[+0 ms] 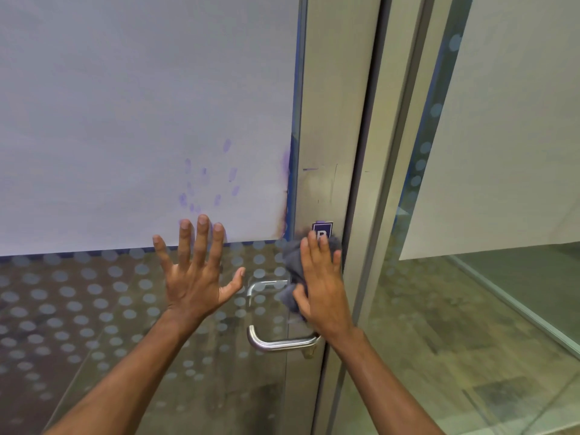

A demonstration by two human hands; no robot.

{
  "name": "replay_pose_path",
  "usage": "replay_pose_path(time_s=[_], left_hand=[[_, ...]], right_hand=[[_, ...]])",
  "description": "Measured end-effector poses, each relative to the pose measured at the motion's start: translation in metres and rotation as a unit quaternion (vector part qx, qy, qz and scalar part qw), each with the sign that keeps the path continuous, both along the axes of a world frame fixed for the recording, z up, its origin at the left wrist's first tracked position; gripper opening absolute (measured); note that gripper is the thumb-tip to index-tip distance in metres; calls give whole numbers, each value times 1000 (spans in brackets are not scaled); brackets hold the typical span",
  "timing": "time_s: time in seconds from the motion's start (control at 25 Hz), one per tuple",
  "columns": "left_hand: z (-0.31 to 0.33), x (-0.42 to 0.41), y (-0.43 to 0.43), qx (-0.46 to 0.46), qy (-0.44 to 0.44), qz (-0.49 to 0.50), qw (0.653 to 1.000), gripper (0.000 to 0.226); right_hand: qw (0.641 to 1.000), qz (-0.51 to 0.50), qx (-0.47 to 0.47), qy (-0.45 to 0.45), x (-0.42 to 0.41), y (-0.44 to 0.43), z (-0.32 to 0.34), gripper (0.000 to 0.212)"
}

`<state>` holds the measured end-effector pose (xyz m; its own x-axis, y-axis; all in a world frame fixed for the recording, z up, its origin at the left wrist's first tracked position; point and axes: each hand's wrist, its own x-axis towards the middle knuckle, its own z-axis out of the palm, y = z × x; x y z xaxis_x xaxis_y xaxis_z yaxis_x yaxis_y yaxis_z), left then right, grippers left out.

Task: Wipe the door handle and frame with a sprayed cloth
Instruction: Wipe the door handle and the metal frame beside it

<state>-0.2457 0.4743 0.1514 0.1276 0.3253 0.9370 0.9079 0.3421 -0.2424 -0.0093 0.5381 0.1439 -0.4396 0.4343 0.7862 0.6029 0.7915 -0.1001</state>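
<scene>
Both hands face a glass door. Left hand (194, 277), fingers spread wide and holding nothing, lies flat against the dotted glass (94, 309). Right hand (323, 287), fingers extended, presses a grey cloth (293, 255) flat on the metal frame (326, 120), just above the curved door handle (276, 343). A small purple sticker (322, 229) sits at its fingertips; white paper (141, 105) covers the upper glass.

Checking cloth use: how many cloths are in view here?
1. A grey cloth is pressed flat under the right hand against the door frame, just above the metal handle. The left hand is spread open and holds none.
</scene>
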Motion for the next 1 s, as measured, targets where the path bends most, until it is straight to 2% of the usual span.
replay_pose_path(time_s=[0.08,0.16,0.2,0.28,0.36,0.4,0.44,0.56,0.6,0.72,0.88,1.0], left_hand=[[-1,-1,1,0,-1,1,1000,99],[-1,-1,1,-1,-2,2,1000,99],[-1,-1,1,-2,-3,2,1000,99],[-1,-1,1,-3,-5,-1,1000,99],[-1,-1,1,0,-3,1,1000,99],[-1,0,1,0,-3,1,1000,99],[0,0,1,-1,-4,0,1000,99],[0,-1,1,-5,-5,0,1000,100],[0,-1,1,-6,-7,-1,1000,100],[-2,-1,2,4,-2,-2,1000,100],[-1,-1,3,2,0,1,1000,100],[-1,-2,2,-1,-4,1,1000,102]], right_hand=[[997,47,-30,-58,16,-9,-25,87],[986,117,-107,-42,32,-18,-29,76],[972,157,-174,4,39,-22,-25,73],[913,213,-312,153,54,-30,-16,70],[856,241,-343,302,67,-37,-15,62],[848,241,-333,335,70,-40,-17,55],[855,235,-322,333,70,-43,-21,49],[962,125,-178,168,54,-42,-36,42],[981,66,-133,124,48,-39,-44,39],[983,-4,-138,121,35,-42,-62,35],[957,25,-235,168,32,-52,-79,49],[956,29,-256,142,36,-55,-80,48]])
